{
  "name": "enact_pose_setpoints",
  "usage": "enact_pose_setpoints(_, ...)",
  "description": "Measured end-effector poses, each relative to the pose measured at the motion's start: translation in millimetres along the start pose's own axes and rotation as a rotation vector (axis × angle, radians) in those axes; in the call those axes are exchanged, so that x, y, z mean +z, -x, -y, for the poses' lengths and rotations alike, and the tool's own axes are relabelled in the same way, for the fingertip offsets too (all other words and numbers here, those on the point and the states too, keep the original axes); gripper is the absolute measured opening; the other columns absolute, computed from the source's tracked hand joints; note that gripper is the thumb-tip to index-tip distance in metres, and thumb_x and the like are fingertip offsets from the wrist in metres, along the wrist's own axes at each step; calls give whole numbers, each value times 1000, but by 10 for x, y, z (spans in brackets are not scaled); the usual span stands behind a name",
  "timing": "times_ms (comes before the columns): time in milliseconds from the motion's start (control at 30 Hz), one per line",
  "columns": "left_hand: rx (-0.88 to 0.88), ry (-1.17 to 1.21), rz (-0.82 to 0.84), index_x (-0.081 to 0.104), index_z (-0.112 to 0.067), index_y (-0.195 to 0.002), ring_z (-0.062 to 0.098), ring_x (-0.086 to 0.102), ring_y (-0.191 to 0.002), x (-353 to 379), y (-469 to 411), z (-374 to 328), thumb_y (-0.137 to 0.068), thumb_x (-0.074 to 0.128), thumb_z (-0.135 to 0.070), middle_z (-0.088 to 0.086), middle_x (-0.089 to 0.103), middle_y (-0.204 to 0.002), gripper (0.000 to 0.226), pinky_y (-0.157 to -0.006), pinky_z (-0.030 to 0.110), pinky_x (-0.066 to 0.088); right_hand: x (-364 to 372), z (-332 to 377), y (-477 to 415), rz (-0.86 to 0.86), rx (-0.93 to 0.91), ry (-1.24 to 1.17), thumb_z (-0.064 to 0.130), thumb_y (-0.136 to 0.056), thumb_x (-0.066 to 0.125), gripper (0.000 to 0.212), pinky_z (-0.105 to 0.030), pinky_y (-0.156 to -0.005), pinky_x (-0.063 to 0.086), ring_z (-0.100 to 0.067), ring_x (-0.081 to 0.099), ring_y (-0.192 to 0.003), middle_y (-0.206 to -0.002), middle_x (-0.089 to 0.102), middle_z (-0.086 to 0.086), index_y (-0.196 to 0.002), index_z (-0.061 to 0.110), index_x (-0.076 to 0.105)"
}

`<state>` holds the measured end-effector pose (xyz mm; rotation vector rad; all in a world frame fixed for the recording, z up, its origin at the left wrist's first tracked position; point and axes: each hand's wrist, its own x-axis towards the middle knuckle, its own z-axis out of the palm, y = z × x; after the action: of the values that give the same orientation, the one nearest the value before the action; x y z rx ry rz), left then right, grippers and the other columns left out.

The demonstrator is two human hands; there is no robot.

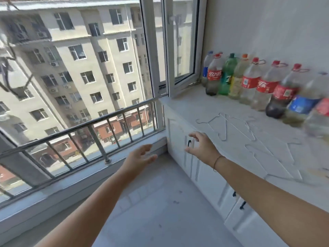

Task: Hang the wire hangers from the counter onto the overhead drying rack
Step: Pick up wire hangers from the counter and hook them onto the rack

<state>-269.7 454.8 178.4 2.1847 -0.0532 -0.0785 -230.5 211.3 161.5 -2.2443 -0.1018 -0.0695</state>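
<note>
Hovering short of the wire hangers (231,127) with right hand (201,145) spread wide and empty, left hand (142,155) loose, empty too. Scattered flat on the white counter (187,107) near the soda bottles (249,82), possibly overlapping. Likely first pick-up; next, pinching one hook, lifting it clear.

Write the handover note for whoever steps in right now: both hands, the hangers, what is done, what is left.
Left hand: open, empty, stretched out above the floor near the window sill.
Right hand: open, fingers loosely curved, empty, in front of the cabinet edge, short of the hangers.
Things: the wire hangers lie scattered flat on the counter, in front of the row of bottles. The drying rack is out of view.
Done: nothing visible; no hanger is picked up.
Left: take the hangers off the counter and hang them on the rack.
</note>
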Motion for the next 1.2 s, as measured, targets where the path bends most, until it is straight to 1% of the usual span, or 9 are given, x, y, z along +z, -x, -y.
enact_pose_setpoints(167, 40, -13, 101, 53, -15, -130, 16, 50, -122, 669, -481, -392, -85, 66, -24, 0, 57, -128, 48, -96, 22, 33, -540, -699, -16, -88, 135, -1, 23, -77, 71, 51, -29, -99, 37, -21, 48, -118, -125, 48, -11, -123, 11, 51)
enact_pose_setpoints(267, 10, 51, 143, 55, -14, -128, 15, 51, -116, 1070, -765, -609, -85, 67, -24, -1, 57, -120, 46, -94, 23, 36, -878, -1098, -106, -140, 198, -5, 21, -78, 70, 49, -25, -93, 37, -22, 49, -115, -123, 49, -12, -122, 8, 52)
enact_pose_setpoints(433, -28, 92, 166, 58, -13, -124, 20, 55, -115, 1692, -1210, -797, -84, 68, -23, 0, 60, -112, 42, -101, 34, 42, -1366, -1724, -334, -206, 285, -10, 18, -79, 69, 43, -27, -88, 41, -18, 51, -101, -120, 55, -12, -118, 5, 55)
enact_pose_setpoints(600, -105, 107, 197, 59, -13, -123, 17, 57, -109, 2228, -1590, -854, -84, 68, -27, 3, 62, -117, 42, -94, 29, 43, -1721, -2255, -590, -284, 360, -18, 12, -78, 67, 36, -31, -88, 43, -17, 52, -93, -112, 61, -14, -113, 4, 58)
enact_pose_setpoints(800, -177, 104, 240, 57, -18, -124, 18, 55, -114, 2626, -2027, -858, -84, 67, -31, 1, 61, -117, 43, -103, 38, 42, -1874, -2683, -927, -316, 418, -45, 12, -78, 67, 33, -23, -80, 38, -16, 52, -88, -95, 56, -5, -109, 2, 60)
enact_pose_setpoints(900, -207, 116, 252, 57, -19, -123, 18, 55, -115, 2770, -2265, -834, -84, 67, -33, -1, 60, -116, 43, -104, 40, 41, -1838, -2822, -1121, -303, 436, -69, 12, -79, 66, 33, -23, -82, 38, -15, 52, -89, -98, 55, -2, -110, 5, 59)
enact_pose_setpoints(967, -219, 112, 267, 57, -19, -123, 17, 54, -114, 2851, -2448, -809, -84, 66, -33, -1, 60, -116, 42, -102, 37, 42, -1808, -2917, -1287, -304, 454, -77, 13, -79, 66, 34, -25, -83, 41, -16, 52, -89, -101, 55, -4, -111, 6, 59)
enact_pose_setpoints(1100, -250, 99, 299, 57, -20, -122, 16, 54, -112, 3034, -2850, -711, -84, 66, -33, -2, 59, -116, 41, -99, 35, 43, -1802, -3094, -1673, -317, 512, -96, 15, -79, 65, 35, -36, -88, 49, -19, 56, -91, -98, 56, -4, -112, 7, 59)
enact_pose_setpoints(1200, -287, 89, 291, 58, -18, -121, 16, 54, -109, 3168, -3161, -641, -85, 65, -32, -1, 59, -115, 39, -95, 31, 43, -1793, -3227, -1986, -325, 558, -75, 17, -78, 66, 35, -33, -88, 47, -21, 58, -94, -105, 60, -7, -112, 8, 59)
